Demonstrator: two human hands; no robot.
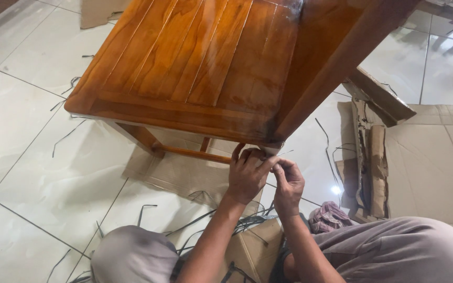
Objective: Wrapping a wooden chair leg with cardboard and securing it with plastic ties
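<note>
Nearest the camera, my knees in grey trousers [394, 249] frame the bottom of the view, with a small cardboard box [255, 246] between them and dark plastic strapping strips [205, 222] tangled around it on the floor. Just above, my left hand [246, 175] and right hand [288, 183] are pressed together at the near corner of the wooden chair [195, 68]. Left grip is curled closed, fingertips up against the underside of the seat corner; right grip is pinched closed on something thin and pale at that corner, can't tell what exactly. A crumpled reddish cloth [329, 216] lies just right of my right forearm. Under the chair, a flat cardboard sheet [184, 170] rests on the white tiled floor [22, 152]. The chair itself is glossy orange-brown, slatted seat tilted toward me, one leg and a rung visible below, backrest rail running up to the right. Further right, torn flattened cardboard [425, 157] spreads over the tiles. More loose strapping strips are scattered on the floor left of the chair.
</note>
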